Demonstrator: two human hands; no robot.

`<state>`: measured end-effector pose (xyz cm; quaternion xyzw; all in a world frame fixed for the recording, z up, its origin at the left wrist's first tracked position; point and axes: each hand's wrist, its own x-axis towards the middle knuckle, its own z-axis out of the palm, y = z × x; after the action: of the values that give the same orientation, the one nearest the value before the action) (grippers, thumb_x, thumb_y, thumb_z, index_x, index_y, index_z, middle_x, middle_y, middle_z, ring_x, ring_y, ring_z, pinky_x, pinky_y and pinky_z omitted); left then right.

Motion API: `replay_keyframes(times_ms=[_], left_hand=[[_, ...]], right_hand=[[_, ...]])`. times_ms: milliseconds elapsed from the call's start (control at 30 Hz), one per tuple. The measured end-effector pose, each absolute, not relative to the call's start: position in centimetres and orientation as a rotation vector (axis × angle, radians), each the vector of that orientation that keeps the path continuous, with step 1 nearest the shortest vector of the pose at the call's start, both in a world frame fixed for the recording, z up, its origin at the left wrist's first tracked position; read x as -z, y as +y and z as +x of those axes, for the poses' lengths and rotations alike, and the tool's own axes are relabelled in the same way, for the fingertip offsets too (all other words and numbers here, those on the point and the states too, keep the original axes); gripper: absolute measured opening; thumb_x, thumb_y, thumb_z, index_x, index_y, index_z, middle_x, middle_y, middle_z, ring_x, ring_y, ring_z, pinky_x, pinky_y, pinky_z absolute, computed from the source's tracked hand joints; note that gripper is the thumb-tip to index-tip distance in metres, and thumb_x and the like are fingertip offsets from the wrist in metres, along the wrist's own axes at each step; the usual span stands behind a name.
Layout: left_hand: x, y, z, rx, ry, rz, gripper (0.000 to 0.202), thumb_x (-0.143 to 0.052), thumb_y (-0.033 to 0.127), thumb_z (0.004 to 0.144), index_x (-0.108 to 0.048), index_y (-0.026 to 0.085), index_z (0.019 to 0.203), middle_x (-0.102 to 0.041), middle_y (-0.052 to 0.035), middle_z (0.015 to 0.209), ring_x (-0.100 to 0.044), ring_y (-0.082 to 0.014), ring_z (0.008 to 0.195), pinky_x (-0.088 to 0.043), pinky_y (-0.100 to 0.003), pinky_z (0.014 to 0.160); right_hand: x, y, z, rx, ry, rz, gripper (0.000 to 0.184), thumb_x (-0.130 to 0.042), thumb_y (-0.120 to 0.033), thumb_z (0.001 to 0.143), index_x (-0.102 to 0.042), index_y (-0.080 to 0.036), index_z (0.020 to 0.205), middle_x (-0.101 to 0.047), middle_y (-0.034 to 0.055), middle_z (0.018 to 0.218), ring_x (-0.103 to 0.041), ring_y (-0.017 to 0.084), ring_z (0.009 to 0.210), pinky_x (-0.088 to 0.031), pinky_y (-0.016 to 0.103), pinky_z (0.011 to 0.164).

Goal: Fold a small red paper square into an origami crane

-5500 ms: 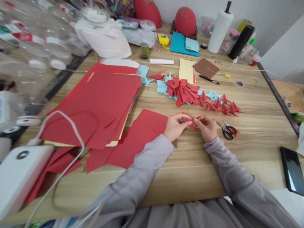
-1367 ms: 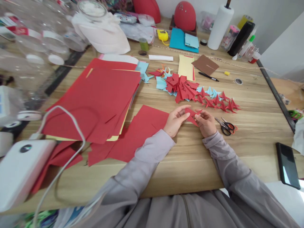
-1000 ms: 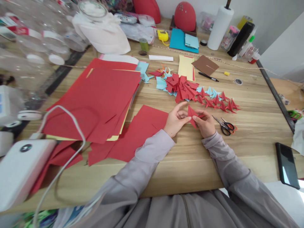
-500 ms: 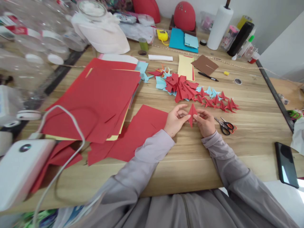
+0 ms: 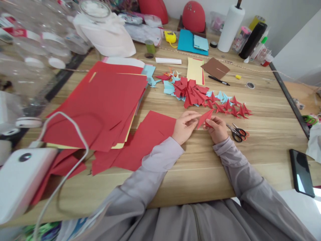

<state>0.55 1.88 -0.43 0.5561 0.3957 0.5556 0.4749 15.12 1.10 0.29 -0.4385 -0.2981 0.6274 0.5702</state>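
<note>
A small piece of red folded paper, a slim diamond with pointed ends, is pinched between the thumb and fingers of my right hand. It tilts, its upper point leaning right. My left hand is at the paper's left edge with fingers stretched out and the thumb apart; whether its fingertips touch the paper I cannot tell. Just beyond the hands lie a pile of red folded papers and several small red folded cranes, with light blue ones among them.
Black-handled scissors lie right of my right hand. Red sheets and a larger stack of red paper cover the left side. A white power bank with a cable stands front left. A phone rests at the right edge.
The folded paper has turned from upright to tilted, its top swinging right. My right hand keeps its pinch, while my left fingers have loosened and straightened.
</note>
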Motion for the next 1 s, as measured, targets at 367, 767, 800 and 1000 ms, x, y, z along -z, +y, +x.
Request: replay_keyframes(times_ms=[367,767,800,1000], left_hand=[[0.7,1.3,0.9,-1.338,0.951,1.487,0.012,-0.07,0.027,0.074,-0.075,0.021,0.083,-0.069,-0.0065,0.092,-0.065,-0.0154,0.082,-0.054,-0.031,0.075],[0.1,1.3,0.7,-1.325,0.95,1.551,0.008,-0.07,0.025,0.074,-0.074,0.02,0.078,-0.07,-0.0064,0.086,-0.064,-0.0142,0.078,-0.052,-0.027,0.07],[0.1,1.2,0.8,-1.324,0.956,1.554,0.008,-0.07,0.025,0.074,-0.074,0.02,0.078,-0.07,-0.0064,0.086,-0.064,-0.0142,0.077,-0.052,-0.027,0.069],[0.0,1.1,0.8,-1.329,1.01,1.503,0.009,-0.071,0.026,0.072,-0.075,0.02,0.078,-0.071,-0.0071,0.09,-0.065,-0.0158,0.08,-0.053,-0.029,0.071]], right_hand=[[-0.4,1.0,15.1,-1.466,-0.717,-1.014,0.028,-0.082,-0.036,0.056,-0.062,-0.02,0.066,-0.065,-0.0026,0.058,-0.057,0.01,0.05,-0.049,0.025,0.05],[-0.2,1.3,15.3,-1.441,-0.652,-1.022,0.052,-0.086,-0.022,0.047,-0.059,-0.023,0.091,-0.071,-0.0038,0.072,-0.066,0.013,0.063,-0.054,0.026,0.061],[-0.2,1.3,15.3,-1.439,-0.636,-1.022,0.056,-0.086,-0.021,0.045,-0.058,-0.024,0.093,-0.071,-0.0047,0.071,-0.066,0.013,0.062,-0.053,0.025,0.06],[-0.3,1.2,15.2,-1.408,-0.646,-1.048,0.058,-0.085,-0.02,0.045,-0.057,-0.024,0.096,-0.07,-0.0061,0.067,-0.064,0.011,0.058,-0.051,0.024,0.057]])
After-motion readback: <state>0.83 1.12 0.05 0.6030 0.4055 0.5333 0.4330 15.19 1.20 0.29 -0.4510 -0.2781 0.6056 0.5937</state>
